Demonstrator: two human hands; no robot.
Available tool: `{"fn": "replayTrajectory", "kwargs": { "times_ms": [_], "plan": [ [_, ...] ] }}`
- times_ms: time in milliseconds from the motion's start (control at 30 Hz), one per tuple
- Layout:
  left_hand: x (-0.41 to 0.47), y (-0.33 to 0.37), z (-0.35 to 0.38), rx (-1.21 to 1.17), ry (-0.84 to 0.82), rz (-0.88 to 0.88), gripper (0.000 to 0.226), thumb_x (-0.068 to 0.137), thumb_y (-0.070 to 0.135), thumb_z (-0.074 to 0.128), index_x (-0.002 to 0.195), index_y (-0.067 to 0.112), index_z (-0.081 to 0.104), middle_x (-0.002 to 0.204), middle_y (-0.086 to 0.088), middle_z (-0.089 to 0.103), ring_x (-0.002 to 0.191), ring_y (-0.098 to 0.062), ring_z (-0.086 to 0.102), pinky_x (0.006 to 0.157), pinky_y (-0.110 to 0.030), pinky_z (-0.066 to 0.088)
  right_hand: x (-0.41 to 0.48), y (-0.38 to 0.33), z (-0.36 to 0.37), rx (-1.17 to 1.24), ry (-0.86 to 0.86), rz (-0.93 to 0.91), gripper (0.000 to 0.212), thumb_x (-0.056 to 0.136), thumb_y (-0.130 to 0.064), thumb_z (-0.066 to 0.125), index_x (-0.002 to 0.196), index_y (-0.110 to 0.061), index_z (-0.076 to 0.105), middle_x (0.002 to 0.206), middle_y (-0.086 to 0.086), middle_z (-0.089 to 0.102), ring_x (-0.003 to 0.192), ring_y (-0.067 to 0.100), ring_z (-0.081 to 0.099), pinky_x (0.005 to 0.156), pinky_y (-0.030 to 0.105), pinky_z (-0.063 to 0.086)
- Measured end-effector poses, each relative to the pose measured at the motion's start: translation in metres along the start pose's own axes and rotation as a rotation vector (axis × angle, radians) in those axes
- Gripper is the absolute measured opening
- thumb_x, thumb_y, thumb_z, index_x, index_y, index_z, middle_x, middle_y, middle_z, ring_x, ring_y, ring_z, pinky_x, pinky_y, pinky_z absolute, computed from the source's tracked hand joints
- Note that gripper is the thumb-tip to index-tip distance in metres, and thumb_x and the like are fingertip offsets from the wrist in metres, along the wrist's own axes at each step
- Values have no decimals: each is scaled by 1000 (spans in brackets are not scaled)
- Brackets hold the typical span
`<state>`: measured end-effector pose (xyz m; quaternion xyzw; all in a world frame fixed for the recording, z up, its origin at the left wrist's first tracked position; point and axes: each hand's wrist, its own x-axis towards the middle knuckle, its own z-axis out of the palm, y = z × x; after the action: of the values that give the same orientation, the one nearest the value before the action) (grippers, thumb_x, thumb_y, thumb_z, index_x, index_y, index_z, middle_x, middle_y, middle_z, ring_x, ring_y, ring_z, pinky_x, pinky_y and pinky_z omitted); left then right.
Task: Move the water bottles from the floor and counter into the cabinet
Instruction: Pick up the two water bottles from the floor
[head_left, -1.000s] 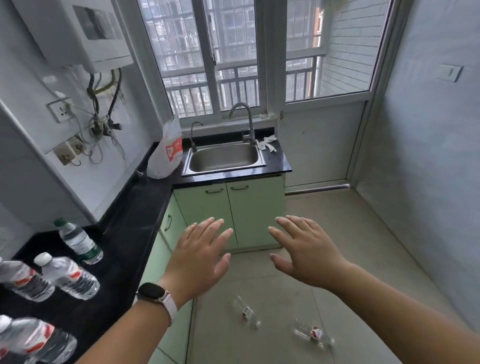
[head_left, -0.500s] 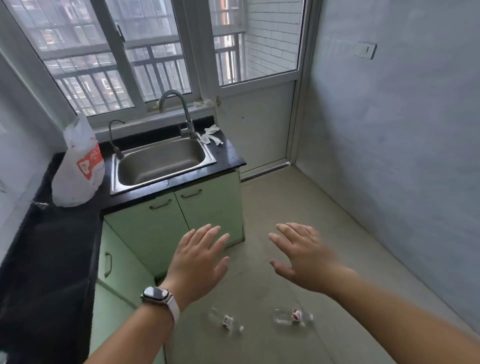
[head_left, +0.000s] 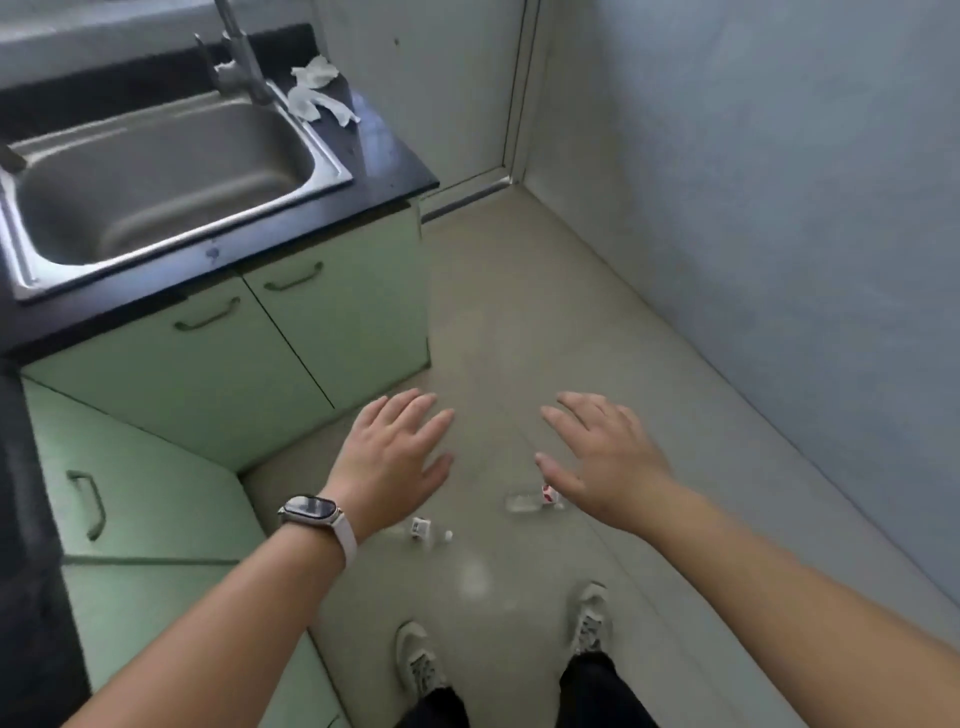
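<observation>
The left grip (head_left: 395, 457) and the right grip (head_left: 608, 457) are both open: palms down, fingers straight and spread, holding nothing, hovering side by side above the floor (head_left: 519, 312). A watch (head_left: 311, 506) on a pale strap sits on the left wrist.

Nearest the camera, two light shoes (head_left: 415, 660) stand on the grey-beige floor. Just beyond them lie the two water bottles, both on their sides. The left bottle (head_left: 423, 530) shows beside the left wrist, which covers part of it. The right bottle (head_left: 530, 501) lies well apart from it, its red-and-white label end tucked under the right thumb in this view. Neither grip touches a bottle.

To the left, pale green cabinet (head_left: 208, 374) fronts meet at an inside corner, all doors closed, each with a dark bar handle. Above them runs the black tabletop (head_left: 384, 166), its front edge overhanging the doors and its right corner jutting toward the floor strip. A steel sink (head_left: 332, 171) is set into it, with a faucet (head_left: 244, 67) behind and crumpled white paper (head_left: 317, 93) just beside the faucet base.

The floor runs as a strip between the cabinet's right side and the grey-blue wall (head_left: 753, 208), narrowing toward a door sill (head_left: 467, 195) at the far end.
</observation>
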<state>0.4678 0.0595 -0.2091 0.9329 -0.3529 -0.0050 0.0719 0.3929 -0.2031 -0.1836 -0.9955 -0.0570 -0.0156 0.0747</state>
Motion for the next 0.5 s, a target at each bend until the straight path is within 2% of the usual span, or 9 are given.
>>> {"fn": "replayTrajectory", "kwargs": {
  "times_ms": [233, 367, 500],
  "plan": [
    [11, 10, 134, -62, -85, -101, 51, 89, 41, 48, 125, 11, 68, 129, -16, 66, 120, -38, 62, 98, -51, 50, 4, 51, 133, 163, -220, 77, 60, 83, -53, 40, 123, -15, 64, 128, 12, 60, 117, 33, 56, 94, 47, 45],
    [14, 17, 223, -62, -119, -167, 45, 88, 36, 59, 124, 10, 69, 130, -17, 65, 122, -38, 60, 98, -51, 49, -2, 86, 221, 181, -299, 85, 60, 83, -54, 40, 122, -16, 64, 129, 12, 59, 118, 31, 55, 95, 47, 45],
    [15, 13, 316, -80, -146, -227, 44, 91, 37, 54, 122, 10, 70, 134, -18, 63, 123, -38, 59, 96, -48, 47, -6, 120, 316, 165, -381, 100, 63, 84, -56, 35, 127, -18, 59, 134, 9, 55, 122, 31, 50, 98, 47, 42]
  ]
}}
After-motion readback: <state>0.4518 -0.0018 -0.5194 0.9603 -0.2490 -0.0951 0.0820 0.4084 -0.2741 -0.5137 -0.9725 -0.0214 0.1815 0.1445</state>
